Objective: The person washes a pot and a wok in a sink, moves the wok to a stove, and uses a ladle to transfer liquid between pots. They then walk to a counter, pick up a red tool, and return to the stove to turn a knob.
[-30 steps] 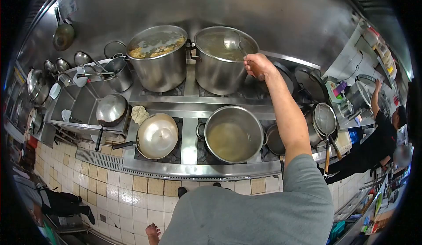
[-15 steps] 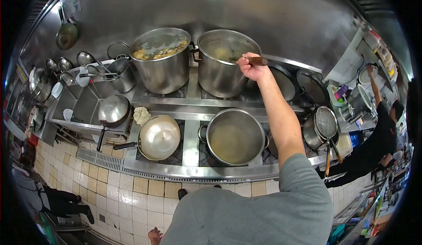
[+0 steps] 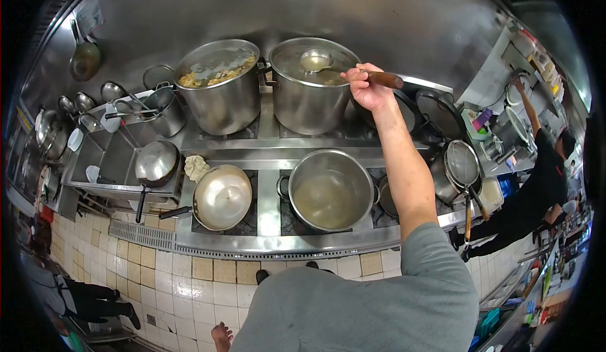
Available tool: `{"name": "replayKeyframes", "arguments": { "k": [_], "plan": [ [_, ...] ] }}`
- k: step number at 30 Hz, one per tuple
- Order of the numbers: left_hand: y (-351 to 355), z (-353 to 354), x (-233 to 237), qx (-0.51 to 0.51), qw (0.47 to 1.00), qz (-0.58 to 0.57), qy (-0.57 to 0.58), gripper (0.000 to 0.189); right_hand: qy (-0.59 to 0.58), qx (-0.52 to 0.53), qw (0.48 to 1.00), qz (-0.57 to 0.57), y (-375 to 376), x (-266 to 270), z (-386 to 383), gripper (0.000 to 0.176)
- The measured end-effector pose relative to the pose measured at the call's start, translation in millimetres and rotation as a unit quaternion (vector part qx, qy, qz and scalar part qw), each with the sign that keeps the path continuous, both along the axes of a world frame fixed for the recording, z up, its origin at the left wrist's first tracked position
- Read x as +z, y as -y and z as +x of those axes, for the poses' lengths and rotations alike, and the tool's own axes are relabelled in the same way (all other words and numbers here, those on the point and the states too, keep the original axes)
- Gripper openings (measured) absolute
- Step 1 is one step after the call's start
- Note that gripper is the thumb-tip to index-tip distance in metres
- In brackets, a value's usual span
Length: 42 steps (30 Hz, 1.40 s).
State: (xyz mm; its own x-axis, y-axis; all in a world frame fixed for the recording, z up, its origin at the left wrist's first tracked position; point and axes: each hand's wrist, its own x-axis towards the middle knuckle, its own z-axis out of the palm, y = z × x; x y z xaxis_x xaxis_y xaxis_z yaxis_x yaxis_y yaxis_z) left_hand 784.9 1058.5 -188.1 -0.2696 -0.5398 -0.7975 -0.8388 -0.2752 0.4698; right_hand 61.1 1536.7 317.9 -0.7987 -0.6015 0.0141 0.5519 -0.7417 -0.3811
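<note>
My right hand (image 3: pixel 369 88) is wrapped round the wooden handle of a ladle (image 3: pixel 315 61), at the rim of the right tall stockpot (image 3: pixel 309 109). The ladle's bowl shows over the broth inside that pot. Beside it stands another tall stockpot (image 3: pixel 221 106) with yellowish pieces floating in liquid. Nearer to me, a wide pot (image 3: pixel 326 191) holds cloudy, pale liquid. My left hand (image 3: pixel 222 336) hangs low by my side, away from the stove, its fingers partly spread and holding nothing.
A wok (image 3: pixel 222 197) and a crumpled cloth (image 3: pixel 196 168) are left of the wide pot. Further left are a lidded pan (image 3: pixel 156 163) and a sink (image 3: pixel 113 156). Strainers (image 3: pixel 463 163) stand right. One person (image 3: pixel 536 181) works at the right; another (image 3: pixel 82 295) is at lower left.
The ladle's bowl, hidden in the pot before, now shows near the top of the broth, and more of its handle is visible. The whole view has shifted slightly.
</note>
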Motion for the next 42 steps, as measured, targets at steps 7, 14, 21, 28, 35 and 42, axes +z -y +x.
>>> {"name": "replayKeyframes", "arguments": {
  "k": [7, 14, 21, 28, 35, 42],
  "plan": [
    [-2, -2, 7, 0.045, 0.997, 0.05, -0.024, 0.025, 0.001, -0.003, 0.998, -0.064, 0, 22, 46, 0.058],
    [11, -14, 0, -0.023, 0.999, 0.039, 0.001, 0.027, 0.025, 0.011, 0.989, -0.143, -14, 33, 137, 0.064],
    [35, -45, -9, -0.025, 0.999, 0.028, 0.026, 0.028, 0.076, -0.006, 0.981, -0.181, -28, -3, 268, 0.06],
    [107, -46, -63, -0.186, 0.982, 0.044, -0.003, 0.025, 0.145, -0.076, 0.985, 0.053, -28, -105, 363, 0.049],
    [144, -167, 58, -0.331, 0.942, 0.043, 0.043, 0.024, -0.089, -0.172, 0.711, 0.676, 32, -94, 447, 0.059],
    [-26, -301, 256, -0.492, 0.794, 0.142, -0.327, 0.032, -0.175, -0.325, 0.701, 0.611, 57, -87, 429, 0.077]
  ]
}}
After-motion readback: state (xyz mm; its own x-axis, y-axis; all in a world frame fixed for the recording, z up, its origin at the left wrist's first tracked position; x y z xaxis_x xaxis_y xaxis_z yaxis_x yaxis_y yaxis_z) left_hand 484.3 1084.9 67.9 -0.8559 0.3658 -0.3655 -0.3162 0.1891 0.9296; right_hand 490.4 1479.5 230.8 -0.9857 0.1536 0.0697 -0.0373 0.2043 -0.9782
